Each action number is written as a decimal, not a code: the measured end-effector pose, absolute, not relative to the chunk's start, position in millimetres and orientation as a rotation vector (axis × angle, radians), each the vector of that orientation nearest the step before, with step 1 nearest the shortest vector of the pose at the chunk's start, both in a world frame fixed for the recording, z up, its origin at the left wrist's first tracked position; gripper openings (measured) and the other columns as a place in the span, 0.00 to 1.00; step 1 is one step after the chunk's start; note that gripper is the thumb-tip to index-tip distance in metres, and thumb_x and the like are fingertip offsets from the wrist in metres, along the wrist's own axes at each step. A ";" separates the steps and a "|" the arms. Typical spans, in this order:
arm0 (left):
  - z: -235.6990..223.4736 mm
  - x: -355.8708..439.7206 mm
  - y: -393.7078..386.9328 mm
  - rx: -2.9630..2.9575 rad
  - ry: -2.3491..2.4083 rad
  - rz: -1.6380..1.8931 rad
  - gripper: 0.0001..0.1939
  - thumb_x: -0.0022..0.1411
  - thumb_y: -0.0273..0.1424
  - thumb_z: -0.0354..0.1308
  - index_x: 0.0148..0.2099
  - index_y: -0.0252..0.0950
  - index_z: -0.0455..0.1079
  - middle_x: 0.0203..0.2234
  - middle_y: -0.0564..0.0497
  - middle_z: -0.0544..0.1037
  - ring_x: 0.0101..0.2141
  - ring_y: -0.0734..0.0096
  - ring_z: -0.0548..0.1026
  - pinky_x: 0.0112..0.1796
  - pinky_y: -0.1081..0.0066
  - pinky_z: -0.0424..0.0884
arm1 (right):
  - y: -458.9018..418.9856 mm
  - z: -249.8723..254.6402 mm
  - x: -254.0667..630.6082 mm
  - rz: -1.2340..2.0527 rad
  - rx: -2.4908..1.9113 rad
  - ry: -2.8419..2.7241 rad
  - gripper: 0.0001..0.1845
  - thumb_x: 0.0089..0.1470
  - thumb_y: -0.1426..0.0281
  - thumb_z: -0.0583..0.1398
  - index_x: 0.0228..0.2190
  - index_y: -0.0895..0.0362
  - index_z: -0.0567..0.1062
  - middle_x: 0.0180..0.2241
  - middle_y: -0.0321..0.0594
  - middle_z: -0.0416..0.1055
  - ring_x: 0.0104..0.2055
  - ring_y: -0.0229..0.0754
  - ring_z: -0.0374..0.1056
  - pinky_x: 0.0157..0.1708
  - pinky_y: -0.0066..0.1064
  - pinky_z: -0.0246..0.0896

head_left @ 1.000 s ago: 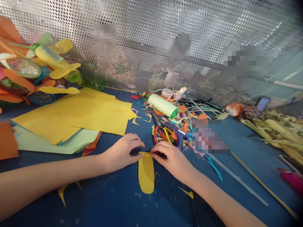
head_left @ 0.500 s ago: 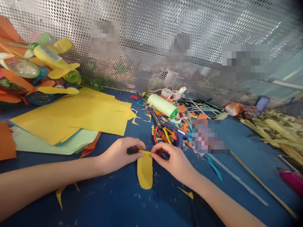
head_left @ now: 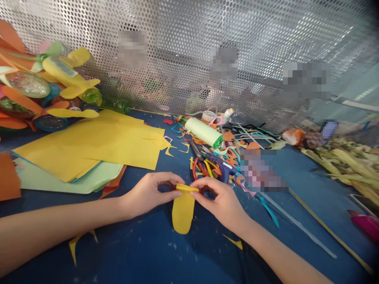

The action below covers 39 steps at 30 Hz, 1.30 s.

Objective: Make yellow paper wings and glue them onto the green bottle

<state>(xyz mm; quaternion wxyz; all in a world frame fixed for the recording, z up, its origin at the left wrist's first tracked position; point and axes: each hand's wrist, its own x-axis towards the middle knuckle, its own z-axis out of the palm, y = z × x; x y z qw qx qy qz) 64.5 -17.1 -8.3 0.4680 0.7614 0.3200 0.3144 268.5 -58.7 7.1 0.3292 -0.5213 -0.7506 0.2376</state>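
Between my two hands hangs a yellow paper piece (head_left: 183, 213) with a rounded lower end and a narrow fold along its top edge. My left hand (head_left: 152, 193) pinches the top left corner between thumb and fingers. The top right corner is pinched by my right hand (head_left: 220, 199) in the same way. Beyond my right hand lie pliers with red and yellow handles (head_left: 204, 167) and a blue glue gun (head_left: 226, 169). Farther back, a green bottle wrapped in pale green paper (head_left: 204, 132) lies on its side.
Yellow sheets (head_left: 118, 138) lie on pale green paper (head_left: 59, 179) at left. Paper flowers and bottles (head_left: 50, 86) are heaped behind them. Colourful scraps (head_left: 233, 157) spread at centre right, a thin stick (head_left: 325, 227) at right, dried husks (head_left: 349, 165) beyond. Perforated metal (head_left: 177, 39) stands behind.
The yellow paper's top has tilted toward the camera, so its folded strip now shows wider. Its top edge has risen slightly, and both hands keep their pinch.
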 end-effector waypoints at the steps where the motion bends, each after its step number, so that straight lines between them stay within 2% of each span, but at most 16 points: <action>1: -8.7 64.9 -16.8 1.843 0.786 0.773 0.09 0.57 0.30 0.56 0.41 0.36 0.70 0.34 0.53 0.75 0.34 0.75 0.73 0.37 0.74 0.71 | -58.8 7.3 268.3 0.624 -1.366 -1.960 0.04 0.51 0.70 0.59 0.32 0.53 0.73 0.30 0.34 0.73 0.30 0.36 0.68 0.31 0.25 0.65; 8: -8.8 65.7 -16.2 1.773 0.771 0.790 0.05 0.57 0.29 0.56 0.37 0.36 0.71 0.33 0.53 0.75 0.34 0.75 0.74 0.37 0.75 0.71 | -59.5 5.7 267.6 0.676 -1.377 -1.919 0.03 0.49 0.69 0.59 0.30 0.53 0.73 0.27 0.34 0.71 0.28 0.35 0.67 0.31 0.25 0.65; 24: -10.9 64.8 -16.6 1.831 0.780 0.790 0.06 0.58 0.30 0.54 0.37 0.36 0.72 0.34 0.53 0.76 0.34 0.74 0.74 0.36 0.75 0.71 | -59.5 6.9 267.2 0.712 -1.422 -1.925 0.03 0.49 0.68 0.60 0.29 0.54 0.74 0.25 0.33 0.71 0.27 0.35 0.67 0.27 0.25 0.64; 31: -7.3 66.8 -18.0 1.798 0.711 0.782 0.07 0.58 0.30 0.54 0.37 0.35 0.71 0.33 0.51 0.75 0.33 0.74 0.73 0.36 0.73 0.71 | -59.1 3.5 265.0 0.726 -1.291 -1.944 0.07 0.51 0.69 0.58 0.35 0.52 0.74 0.34 0.36 0.74 0.34 0.38 0.70 0.35 0.28 0.67; 39: -6.5 66.5 -19.1 1.798 0.691 0.781 0.06 0.58 0.29 0.54 0.38 0.35 0.69 0.33 0.52 0.74 0.33 0.76 0.72 0.37 0.74 0.71 | -61.0 8.6 264.7 0.700 -1.261 -1.942 0.06 0.52 0.72 0.58 0.33 0.52 0.74 0.32 0.35 0.73 0.34 0.37 0.69 0.36 0.29 0.65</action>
